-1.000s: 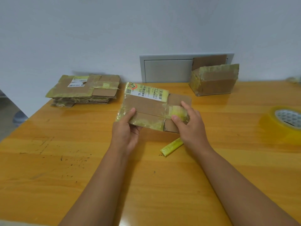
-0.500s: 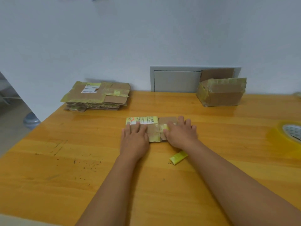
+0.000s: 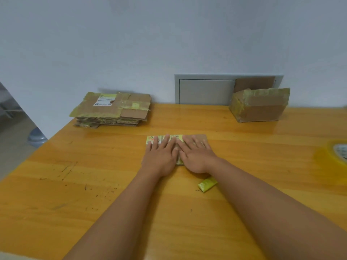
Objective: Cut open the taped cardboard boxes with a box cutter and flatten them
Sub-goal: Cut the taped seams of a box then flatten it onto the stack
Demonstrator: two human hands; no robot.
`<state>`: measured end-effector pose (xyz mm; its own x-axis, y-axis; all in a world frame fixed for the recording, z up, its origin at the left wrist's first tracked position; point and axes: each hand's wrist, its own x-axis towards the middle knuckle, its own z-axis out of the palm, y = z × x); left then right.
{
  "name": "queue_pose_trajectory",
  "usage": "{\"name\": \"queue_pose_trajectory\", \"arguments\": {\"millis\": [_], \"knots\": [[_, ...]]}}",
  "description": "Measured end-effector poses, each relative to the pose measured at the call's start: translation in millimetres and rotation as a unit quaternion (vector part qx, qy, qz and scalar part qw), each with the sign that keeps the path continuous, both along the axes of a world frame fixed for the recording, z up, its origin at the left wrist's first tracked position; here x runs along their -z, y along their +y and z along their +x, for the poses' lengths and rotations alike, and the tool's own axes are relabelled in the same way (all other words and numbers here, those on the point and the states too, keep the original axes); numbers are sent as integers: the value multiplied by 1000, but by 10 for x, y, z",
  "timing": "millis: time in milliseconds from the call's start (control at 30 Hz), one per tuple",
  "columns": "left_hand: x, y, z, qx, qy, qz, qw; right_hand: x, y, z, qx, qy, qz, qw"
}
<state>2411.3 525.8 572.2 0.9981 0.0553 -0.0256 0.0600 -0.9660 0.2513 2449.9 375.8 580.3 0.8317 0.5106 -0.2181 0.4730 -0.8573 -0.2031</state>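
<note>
Orange varnished wood makes up the surface (image 3: 244, 139), and near its middle lies a flattened brown cardboard box with yellow tape and a printed label (image 3: 201, 136), mostly hidden under two flat palms. The left hand (image 3: 161, 156) presses down on its left half with straight, spread fingers; the right hand (image 3: 197, 156) presses on the right half the same way, its thumb beside the left hand's. Only the far strip of the box and a sliver of yellow tape between the wrists show.

Just nearer than the right wrist lies a small yellow-green strip of crumpled tape (image 3: 207, 184), partly covered by the forearm; whether it is anything more I cannot tell.

At the far left corner sits a stack of flattened, taped brown cardboard boxes (image 3: 112, 109). Towards the far right edge stands an open brown cardboard box with yellow tape round its rim (image 3: 260, 106), one flap up; its inside is out of sight. At the right edge a roll of yellow transparent tape (image 3: 332, 152) is cut off by the frame.
</note>
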Motion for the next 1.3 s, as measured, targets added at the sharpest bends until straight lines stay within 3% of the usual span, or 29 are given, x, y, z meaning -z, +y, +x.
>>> {"name": "queue_pose_trajectory", "arguments": {"millis": [267,433,767,867,967,1067,1200,1300], "knots": [[-39,80,80,-2,68,-5,998,-20,-150,107,-2,-27,-2,1000],[1,14,63,-32,49,12,998,5,-103,58,71,-3,13,997],[-9,-25,49,-25,45,52,997,-32,-84,66,79,19,9,997],[-80,-101,-19,-48,35,81,995,-173,-75,69,79,64,-9,995],[-166,-90,-62,-62,31,26,997,-394,-129,101,98,100,52,989],[-253,42,-115,-112,-29,-40,992,-482,-275,71,180,21,160,970],[-257,170,-266,-171,-1,-37,985,-390,-458,-134,209,-10,44,977],[-248,114,-330,-164,25,-73,983,-297,-404,-272,189,8,34,981]]}}
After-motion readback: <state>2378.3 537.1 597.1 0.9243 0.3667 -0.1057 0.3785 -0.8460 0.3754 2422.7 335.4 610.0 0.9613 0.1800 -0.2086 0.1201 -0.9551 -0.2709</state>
